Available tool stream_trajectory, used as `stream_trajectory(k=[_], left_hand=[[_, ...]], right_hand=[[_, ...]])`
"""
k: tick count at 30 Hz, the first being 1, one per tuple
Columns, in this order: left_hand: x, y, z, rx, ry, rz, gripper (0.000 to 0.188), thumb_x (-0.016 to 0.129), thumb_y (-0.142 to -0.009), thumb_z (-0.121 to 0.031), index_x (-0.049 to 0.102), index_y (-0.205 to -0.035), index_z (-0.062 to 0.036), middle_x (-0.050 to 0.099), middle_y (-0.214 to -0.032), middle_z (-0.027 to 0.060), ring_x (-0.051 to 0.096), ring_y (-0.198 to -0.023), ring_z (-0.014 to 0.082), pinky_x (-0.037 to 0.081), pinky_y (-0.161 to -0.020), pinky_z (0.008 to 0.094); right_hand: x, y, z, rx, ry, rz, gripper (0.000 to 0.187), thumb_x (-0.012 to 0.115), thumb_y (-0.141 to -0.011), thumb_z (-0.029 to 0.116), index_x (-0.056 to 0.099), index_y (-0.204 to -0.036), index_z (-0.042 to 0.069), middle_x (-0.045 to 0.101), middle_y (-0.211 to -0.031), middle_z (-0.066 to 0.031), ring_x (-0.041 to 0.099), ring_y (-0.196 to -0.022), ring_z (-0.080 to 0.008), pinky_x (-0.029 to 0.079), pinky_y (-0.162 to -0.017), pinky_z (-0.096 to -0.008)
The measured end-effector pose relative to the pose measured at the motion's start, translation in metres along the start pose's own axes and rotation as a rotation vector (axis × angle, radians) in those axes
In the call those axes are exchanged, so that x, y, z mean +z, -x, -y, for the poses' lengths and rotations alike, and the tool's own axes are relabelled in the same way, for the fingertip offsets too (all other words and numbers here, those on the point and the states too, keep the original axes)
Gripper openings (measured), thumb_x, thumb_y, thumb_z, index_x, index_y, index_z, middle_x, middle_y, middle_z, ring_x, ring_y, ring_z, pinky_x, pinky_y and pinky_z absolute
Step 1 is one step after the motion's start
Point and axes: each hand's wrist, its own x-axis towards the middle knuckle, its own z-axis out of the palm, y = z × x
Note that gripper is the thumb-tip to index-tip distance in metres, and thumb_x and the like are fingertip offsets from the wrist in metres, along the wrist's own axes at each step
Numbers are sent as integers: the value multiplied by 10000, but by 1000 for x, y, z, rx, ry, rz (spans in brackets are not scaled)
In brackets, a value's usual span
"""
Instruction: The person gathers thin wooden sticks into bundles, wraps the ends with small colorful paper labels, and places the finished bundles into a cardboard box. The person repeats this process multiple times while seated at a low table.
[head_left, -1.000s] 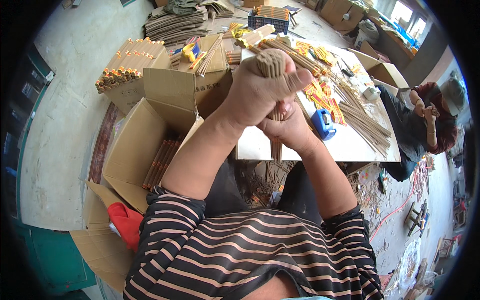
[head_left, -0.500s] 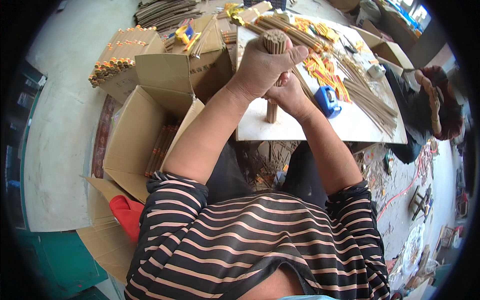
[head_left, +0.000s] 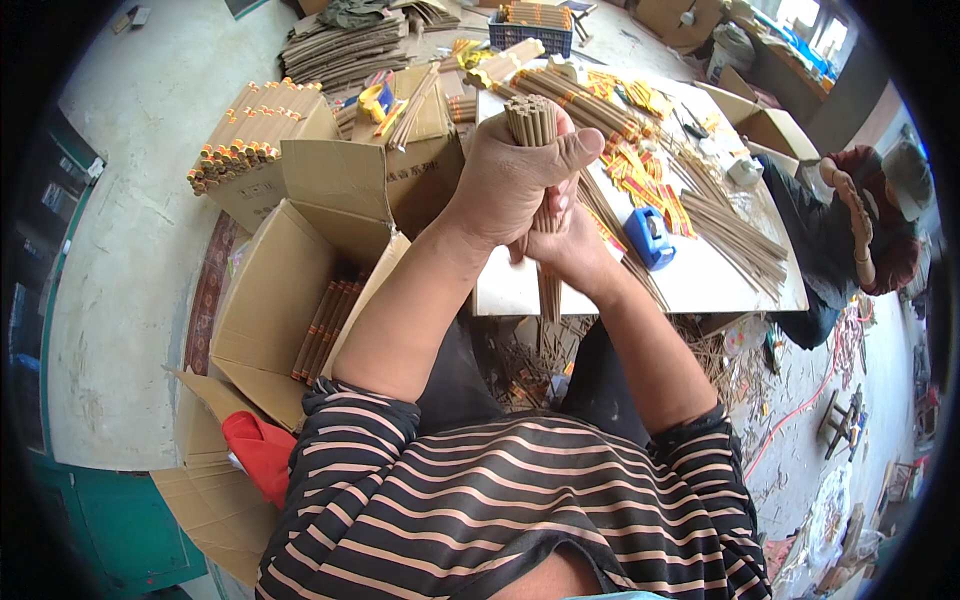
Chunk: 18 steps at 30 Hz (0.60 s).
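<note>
A bundle of thin brown incense sticks stands nearly upright in my two hands. My left hand wraps the upper part, thumb pointing right, with the stick ends showing above the fist. Just below, my right hand is closed round the middle of the bundle; my left hand partly hides its fingers. The bundle's lower end comes down at the front edge of the white table. On the table, a blue tape dispenser is right of my hands, near red-and-yellow paper bands and loose sticks.
At my left stands an open cardboard box with wrapped bundles inside. Behind it, banded bundles are stacked beside yellow tape. A person sits at the right. Scraps and a stool are on the floor.
The view has shifted, so the table sits lower in the picture. The bundle's lower end has moved from the tabletop to the table's front edge, and more stick length shows below my right hand.
</note>
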Motion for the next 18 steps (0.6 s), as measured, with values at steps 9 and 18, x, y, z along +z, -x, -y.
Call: stream_trajectory(k=[9,18], left_hand=[[21,19,6,-54,-99,-199,249,657,-813,-102,454,-670,-113,428,-499,-20,424,-394,75,347,-354,215],[32,27,6,188,-376,-106,237,703,-791,-162,494,-727,-71,481,-535,-24,439,-427,40,343,-394,189]], right_hand=[[21,31,0,155,2,-148,213,634,-775,212,538,-762,23,520,-581,-11,494,-473,-74,400,-417,-220],[20,34,-10,-166,-66,-175,197,634,-777,111,555,-923,3,574,-740,-13,522,-571,-67,414,-465,-223]])
